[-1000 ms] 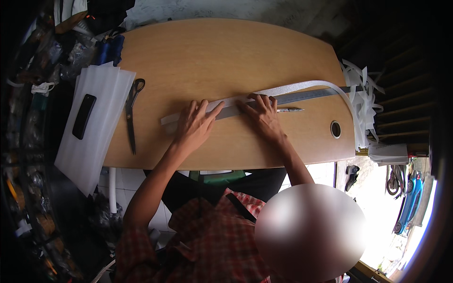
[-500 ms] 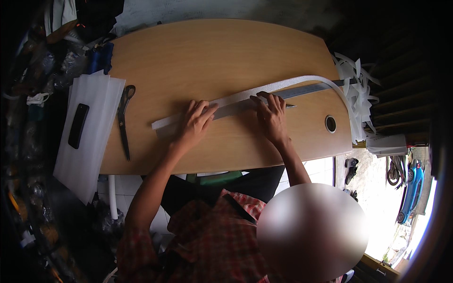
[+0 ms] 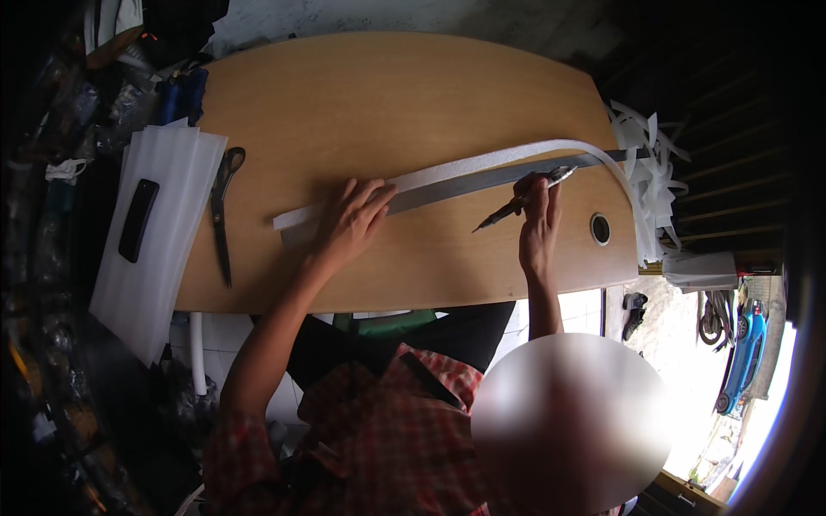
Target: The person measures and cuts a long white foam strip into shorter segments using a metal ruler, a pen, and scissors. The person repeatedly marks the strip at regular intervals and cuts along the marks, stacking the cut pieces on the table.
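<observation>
White foam strip (image 3: 482, 165), grey metal ruler (image 3: 482, 183), tan wooden table (image 3: 387, 95), black scissors (image 3: 222, 211)

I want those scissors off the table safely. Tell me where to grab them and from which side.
Grip the scissors by their black handle loops, at the far end by the white foam sheets. They lie shut and flat, tips toward the near table edge, so come from above at the far end, probably clear of the blades.

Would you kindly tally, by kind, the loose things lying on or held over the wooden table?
White foam strip, pinned by the left hand: 1
Metal ruler: 1
Craft knife, in the right hand: 1
Scissors: 1
Total: 4
</observation>
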A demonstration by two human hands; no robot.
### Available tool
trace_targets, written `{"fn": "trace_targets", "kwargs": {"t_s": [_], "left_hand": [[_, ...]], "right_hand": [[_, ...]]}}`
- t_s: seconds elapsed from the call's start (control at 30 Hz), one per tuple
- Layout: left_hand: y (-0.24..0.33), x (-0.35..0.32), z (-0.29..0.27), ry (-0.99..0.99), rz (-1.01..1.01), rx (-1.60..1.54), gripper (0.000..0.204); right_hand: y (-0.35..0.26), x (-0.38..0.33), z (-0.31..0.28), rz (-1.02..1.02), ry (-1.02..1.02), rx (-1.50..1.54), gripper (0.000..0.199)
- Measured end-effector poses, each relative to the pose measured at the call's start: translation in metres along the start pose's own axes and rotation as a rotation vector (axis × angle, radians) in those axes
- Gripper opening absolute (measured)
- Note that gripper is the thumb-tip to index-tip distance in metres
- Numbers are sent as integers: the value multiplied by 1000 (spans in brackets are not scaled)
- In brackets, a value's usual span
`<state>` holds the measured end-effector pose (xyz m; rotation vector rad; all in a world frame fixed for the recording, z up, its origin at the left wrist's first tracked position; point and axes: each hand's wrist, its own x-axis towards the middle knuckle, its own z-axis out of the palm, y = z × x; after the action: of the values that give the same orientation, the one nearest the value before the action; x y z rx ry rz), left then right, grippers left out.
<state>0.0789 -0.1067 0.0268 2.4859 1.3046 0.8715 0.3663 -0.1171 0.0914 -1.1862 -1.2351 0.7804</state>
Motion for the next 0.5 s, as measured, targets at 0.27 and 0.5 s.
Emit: {"fn": "trace_targets", "kwargs": {"t_s": [0.27,0.5], "left_hand": [[4,2,-1,-1,-7,25,36],[1,1,1,-1,-12,1,35]], "right_hand": [[37,10,61,449,-247,711,23],[26,26,84,426,-327,442,26]]}}
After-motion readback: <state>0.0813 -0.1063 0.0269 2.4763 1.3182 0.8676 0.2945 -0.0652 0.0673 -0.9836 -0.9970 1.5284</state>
